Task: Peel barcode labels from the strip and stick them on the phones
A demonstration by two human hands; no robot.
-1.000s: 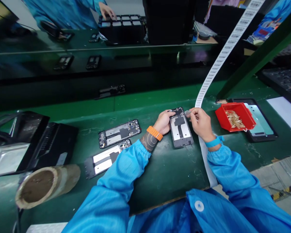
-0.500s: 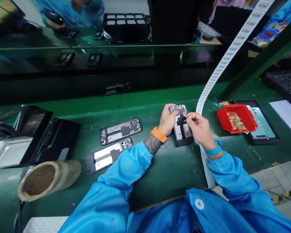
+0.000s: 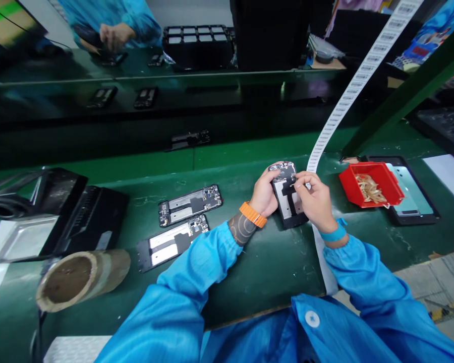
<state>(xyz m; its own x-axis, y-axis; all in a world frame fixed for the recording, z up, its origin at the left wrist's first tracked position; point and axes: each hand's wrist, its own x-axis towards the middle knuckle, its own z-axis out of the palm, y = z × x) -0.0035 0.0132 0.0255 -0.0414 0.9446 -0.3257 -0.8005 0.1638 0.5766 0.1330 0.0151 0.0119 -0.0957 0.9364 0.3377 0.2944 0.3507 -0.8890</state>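
Observation:
An open phone body (image 3: 288,199) with its circuit boards showing lies on the green bench (image 3: 249,262) in front of me. My left hand (image 3: 264,191) grips its left edge near the top. My right hand (image 3: 315,199) rests on its right side, thumb and forefinger pinched together over the upper middle; I cannot see whether a small label sits between them. A long white strip of barcode labels (image 3: 348,91) hangs down from the upper right to just beside my right hand.
Two more open phone bodies (image 3: 190,204) (image 3: 172,243) lie to the left. A red bin of small parts (image 3: 371,185) sits on a black tray (image 3: 412,201) at right. A cardboard tube (image 3: 81,278) and black device (image 3: 60,212) lie at left. Another person's hands (image 3: 113,35) work beyond the belt.
My right hand has moved from the label strip onto the phone body. My left hand has tilted and turned the phone a little towards me.

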